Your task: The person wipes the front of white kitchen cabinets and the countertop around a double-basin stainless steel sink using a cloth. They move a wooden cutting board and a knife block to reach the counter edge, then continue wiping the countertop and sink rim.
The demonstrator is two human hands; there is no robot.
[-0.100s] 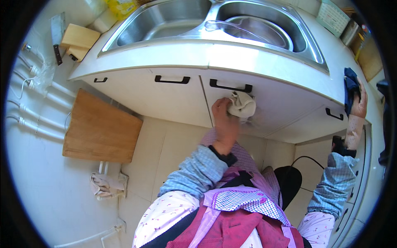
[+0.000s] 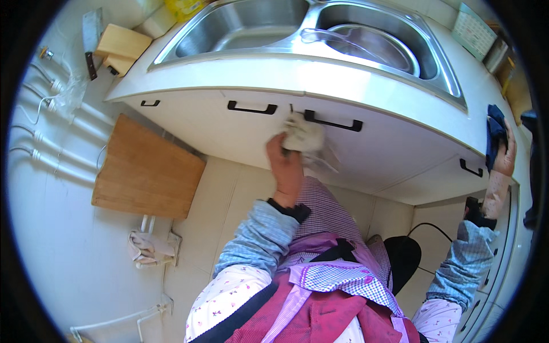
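Observation:
My left hand grips a crumpled off-white cloth and presses it to the white cabinet door, just below and left of a black handle. The cloth is a little blurred, and its loose end trails toward the lower right. At the far right, my right hand is closed round a bunched dark blue cloth at the edge of the white counter.
A double steel sink is set in the counter, a steel basin in its right bowl. On the left, a wooden board leans by white pipes. A cleaver hangs near a wooden block. A stool stands behind my legs.
My left hand has slid the off-white cloth leftward across the doors, from under the handle to its left side. The view has shifted slightly; my right hand stays at the counter edge.

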